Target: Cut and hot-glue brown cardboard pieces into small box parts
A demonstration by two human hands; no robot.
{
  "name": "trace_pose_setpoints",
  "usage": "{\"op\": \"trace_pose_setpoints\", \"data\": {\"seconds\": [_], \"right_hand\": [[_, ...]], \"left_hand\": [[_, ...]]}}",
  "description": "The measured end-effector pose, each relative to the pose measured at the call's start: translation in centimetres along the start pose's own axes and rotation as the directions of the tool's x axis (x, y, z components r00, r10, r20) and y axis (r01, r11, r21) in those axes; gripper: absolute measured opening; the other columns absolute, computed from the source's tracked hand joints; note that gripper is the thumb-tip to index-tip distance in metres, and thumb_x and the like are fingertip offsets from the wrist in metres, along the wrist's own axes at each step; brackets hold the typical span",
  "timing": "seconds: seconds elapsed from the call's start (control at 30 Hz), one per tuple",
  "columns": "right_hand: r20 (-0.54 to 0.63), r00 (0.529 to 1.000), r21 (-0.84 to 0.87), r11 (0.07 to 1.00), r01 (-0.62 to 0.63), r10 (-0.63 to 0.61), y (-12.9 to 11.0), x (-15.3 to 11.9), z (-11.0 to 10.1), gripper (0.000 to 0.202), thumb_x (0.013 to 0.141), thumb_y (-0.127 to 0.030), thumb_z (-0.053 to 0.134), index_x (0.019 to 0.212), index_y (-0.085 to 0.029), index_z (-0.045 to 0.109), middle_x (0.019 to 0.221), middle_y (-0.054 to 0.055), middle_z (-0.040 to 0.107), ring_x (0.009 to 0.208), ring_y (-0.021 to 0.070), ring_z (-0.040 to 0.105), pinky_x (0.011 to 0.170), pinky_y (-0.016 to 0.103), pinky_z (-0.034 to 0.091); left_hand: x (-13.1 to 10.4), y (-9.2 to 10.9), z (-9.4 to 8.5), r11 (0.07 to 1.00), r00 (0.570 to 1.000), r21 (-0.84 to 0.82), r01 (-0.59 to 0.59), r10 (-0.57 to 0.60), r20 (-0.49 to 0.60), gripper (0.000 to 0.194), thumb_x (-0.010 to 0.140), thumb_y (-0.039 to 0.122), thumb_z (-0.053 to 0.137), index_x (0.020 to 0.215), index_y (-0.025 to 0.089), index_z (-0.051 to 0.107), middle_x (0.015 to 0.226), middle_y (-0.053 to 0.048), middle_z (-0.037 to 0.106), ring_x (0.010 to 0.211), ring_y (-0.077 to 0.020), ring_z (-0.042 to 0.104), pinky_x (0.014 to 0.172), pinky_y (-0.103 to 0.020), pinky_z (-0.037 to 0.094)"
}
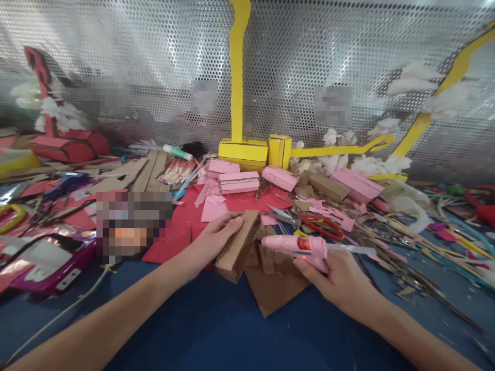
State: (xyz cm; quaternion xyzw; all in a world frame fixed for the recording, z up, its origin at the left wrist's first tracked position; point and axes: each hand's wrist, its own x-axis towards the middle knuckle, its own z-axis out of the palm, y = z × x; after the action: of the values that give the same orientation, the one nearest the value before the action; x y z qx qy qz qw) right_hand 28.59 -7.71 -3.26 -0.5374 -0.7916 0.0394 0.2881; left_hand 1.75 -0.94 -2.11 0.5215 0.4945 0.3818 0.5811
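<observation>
A brown cardboard box, long and narrow, is tilted in the grip of my left hand, thumb along its top edge. My right hand is wrapped round a pink hot glue gun with a clear glue stick poking out of its back. The gun's nozzle points left, close to the box's right side; whether it touches cannot be made out. Below them lies a flat piece of brown cardboard on the blue table. Scissors with red handles rest just beyond the glue gun.
Pink paper-covered boxes and a yellow box with a tall strip stand before a perforated metal panel. Red paper lies left of centre. A purple power strip with cables is at left. Scraps and wires clutter the right.
</observation>
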Motion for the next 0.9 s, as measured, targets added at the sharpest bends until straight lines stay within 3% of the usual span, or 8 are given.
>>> {"op": "trace_pose_setpoints", "data": {"seconds": [0.17,0.3,0.4,0.57,0.7,0.9], "right_hand": [[0.086,0.996,0.020,1.000,-0.007,0.005,-0.3,-0.2,-0.2,0.038,0.097,-0.048,0.055,0.074,-0.021,0.065,0.060,0.003,0.067,0.051,0.0172,0.059,0.051,0.027,0.049],[0.200,0.979,0.145,0.989,0.007,-0.036,-0.6,-0.1,-0.6,0.029,0.099,-0.043,0.054,0.100,-0.020,0.072,0.091,0.007,0.079,0.075,0.0216,0.073,0.069,0.029,0.060],[0.259,0.961,0.223,0.974,0.039,-0.097,-1.1,0.0,-0.9,0.027,0.100,-0.036,0.053,0.115,-0.022,0.072,0.102,0.006,0.079,0.087,0.0216,0.075,0.078,0.029,0.061],[0.247,0.959,0.243,0.967,0.080,-0.141,-1.3,0.1,-1.0,0.024,0.098,-0.033,0.056,0.109,-0.021,0.075,0.098,0.006,0.080,0.083,0.0208,0.076,0.077,0.028,0.062],[0.192,0.981,0.145,0.989,0.014,-0.042,-0.9,0.0,-0.6,0.029,0.099,-0.039,0.055,0.098,-0.018,0.075,0.083,0.007,0.078,0.073,0.0221,0.074,0.068,0.029,0.061],[0.252,0.963,0.228,0.973,0.034,-0.092,-1.1,-0.1,-0.8,0.026,0.099,-0.036,0.056,0.107,-0.020,0.075,0.094,0.007,0.079,0.078,0.0222,0.074,0.075,0.030,0.062]], "left_hand": [[0.1,-0.3,-0.1,1.000,1.000,-0.013,-0.010,0.011,0.029,0.054,0.084,0.058,0.068,0.124,0.022,0.070,0.123,-0.009,0.074,0.113,-0.0276,0.067,0.088,-0.032,0.054],[-0.1,0.0,0.0,1.000,1.000,0.018,-0.006,0.006,-0.001,0.055,0.086,0.057,0.065,0.127,0.021,0.068,0.127,-0.010,0.072,0.119,-0.0285,0.065,0.091,-0.032,0.054],[-0.3,0.2,0.1,1.000,1.000,0.026,0.015,-0.014,-0.012,0.060,0.086,0.059,0.065,0.132,0.021,0.064,0.131,-0.011,0.070,0.120,-0.0288,0.064,0.091,-0.033,0.054],[-0.4,0.3,0.0,1.000,1.000,0.027,0.010,-0.009,-0.024,0.062,0.085,0.060,0.066,0.133,0.022,0.064,0.136,-0.012,0.068,0.121,-0.0283,0.064,0.093,-0.033,0.054],[-0.4,0.3,0.0,1.000,1.000,0.022,0.017,-0.017,-0.010,0.062,0.087,0.059,0.065,0.135,0.021,0.061,0.139,-0.011,0.066,0.125,-0.0278,0.062,0.098,-0.032,0.052],[-0.6,0.5,0.0,0.999,1.000,0.039,0.016,-0.015,-0.015,0.065,0.086,0.064,0.063,0.135,0.021,0.062,0.135,-0.011,0.068,0.122,-0.0287,0.063,0.097,-0.034,0.053]]}}
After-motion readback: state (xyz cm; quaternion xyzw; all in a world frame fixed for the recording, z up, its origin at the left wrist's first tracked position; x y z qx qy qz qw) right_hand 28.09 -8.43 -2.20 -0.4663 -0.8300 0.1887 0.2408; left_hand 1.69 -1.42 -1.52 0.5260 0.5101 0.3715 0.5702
